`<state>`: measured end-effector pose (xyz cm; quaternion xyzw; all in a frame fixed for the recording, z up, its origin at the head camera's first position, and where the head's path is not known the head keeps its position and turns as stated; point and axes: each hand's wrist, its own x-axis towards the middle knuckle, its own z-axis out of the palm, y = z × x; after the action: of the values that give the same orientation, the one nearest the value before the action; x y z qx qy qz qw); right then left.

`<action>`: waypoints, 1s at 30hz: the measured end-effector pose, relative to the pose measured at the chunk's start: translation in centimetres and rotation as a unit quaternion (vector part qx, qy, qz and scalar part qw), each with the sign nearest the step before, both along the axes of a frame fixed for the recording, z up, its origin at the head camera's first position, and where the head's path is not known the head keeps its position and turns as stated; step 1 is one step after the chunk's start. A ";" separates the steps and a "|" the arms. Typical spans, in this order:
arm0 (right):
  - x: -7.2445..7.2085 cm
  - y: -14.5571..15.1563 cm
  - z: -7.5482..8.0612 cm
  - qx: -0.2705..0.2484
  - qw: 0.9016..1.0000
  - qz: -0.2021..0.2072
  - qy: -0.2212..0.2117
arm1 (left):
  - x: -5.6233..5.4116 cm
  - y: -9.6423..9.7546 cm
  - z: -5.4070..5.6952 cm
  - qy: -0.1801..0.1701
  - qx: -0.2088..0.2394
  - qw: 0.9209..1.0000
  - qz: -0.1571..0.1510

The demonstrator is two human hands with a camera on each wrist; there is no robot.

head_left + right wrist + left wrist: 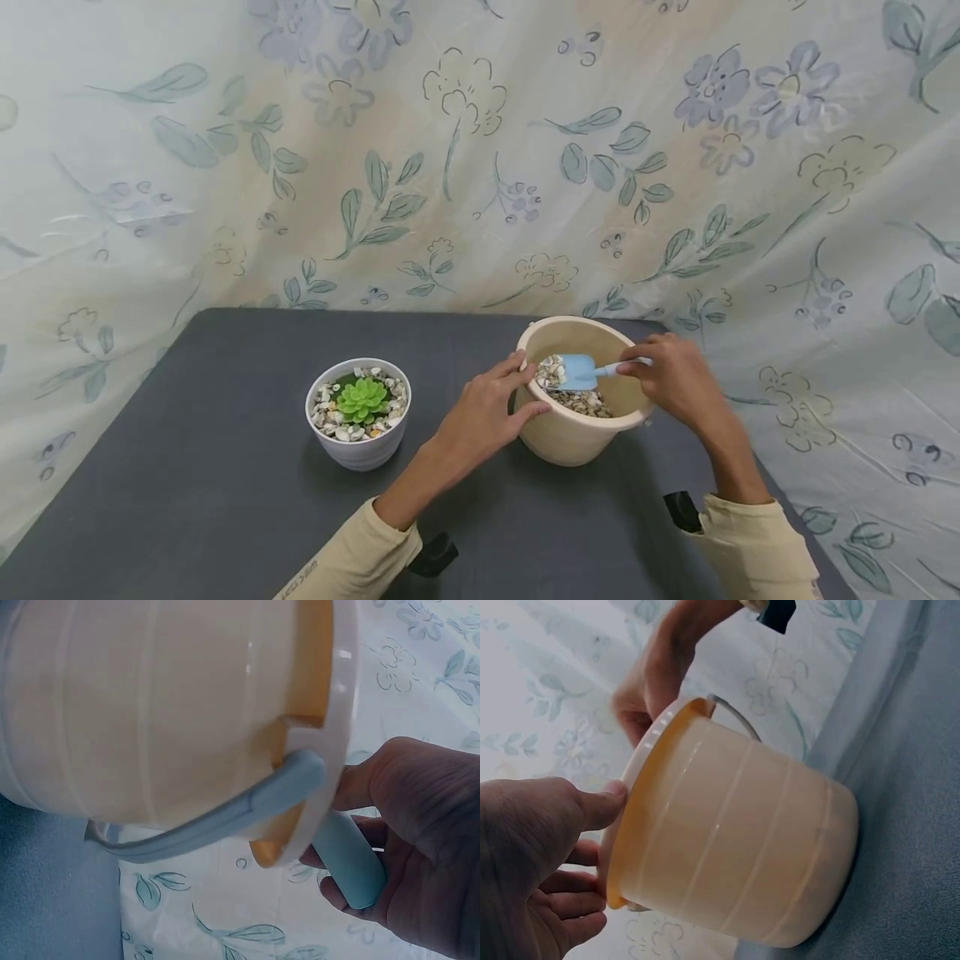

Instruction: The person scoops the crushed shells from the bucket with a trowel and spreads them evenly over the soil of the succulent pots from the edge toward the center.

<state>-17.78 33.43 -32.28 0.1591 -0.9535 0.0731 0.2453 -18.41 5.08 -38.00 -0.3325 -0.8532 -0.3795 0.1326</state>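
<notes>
A cream bucket (566, 442) stands on the dark cloth with small pebbles (585, 403) in its bottom. My left hand (483, 408) holds the bucket's rim on its left side, the thumb and fingertips spread along the edge. In my right hand (678, 379) is the handle of a light blue toy shovel (579, 372), tilted inside the bucket. Pebbles lie heaped on its blade, near the left inner wall. The right wrist view shows the pale blue handle (351, 862) in the curled fingers, with the blade hidden behind the bucket.
To the left stands a white pot (360, 454) with a green succulent (363, 400) among pebbles. The bucket's grey carrying handle (217, 821) hangs down its outer side. Dark cloth (187, 483) covers the table, and a floral curtain (480, 167) hangs behind and to the right.
</notes>
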 end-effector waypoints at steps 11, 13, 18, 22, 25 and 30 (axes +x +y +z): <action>1.5 0.3 1.8 -0.026 0.999 -0.026 0.007 | 0.0 -1.6 0.0 0.014 -0.005 1.000 0.009; 1.8 0.1 2.1 -0.029 0.999 -0.027 0.006 | 0.0 -2.3 0.1 0.022 0.001 1.000 0.022; 2.0 -0.5 2.7 -0.041 0.999 -0.022 0.013 | 0.1 -4.4 0.3 0.037 -0.002 0.998 0.042; 2.0 -1.2 3.1 -0.041 0.999 -0.011 0.028 | 0.0 -5.8 0.4 0.047 -0.003 0.998 0.049; 1.7 -2.1 3.2 -0.038 0.998 0.009 0.040 | -0.1 -6.8 0.4 0.049 0.004 0.997 0.055; 1.2 -3.6 3.2 -0.046 0.998 0.037 0.038 | -0.1 -8.6 0.6 0.047 0.006 0.996 0.074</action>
<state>-16.53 29.80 -29.09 0.1857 -0.9325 0.1196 0.2859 -18.49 -3.51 -37.37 -0.2852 -0.8661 -0.3576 0.2017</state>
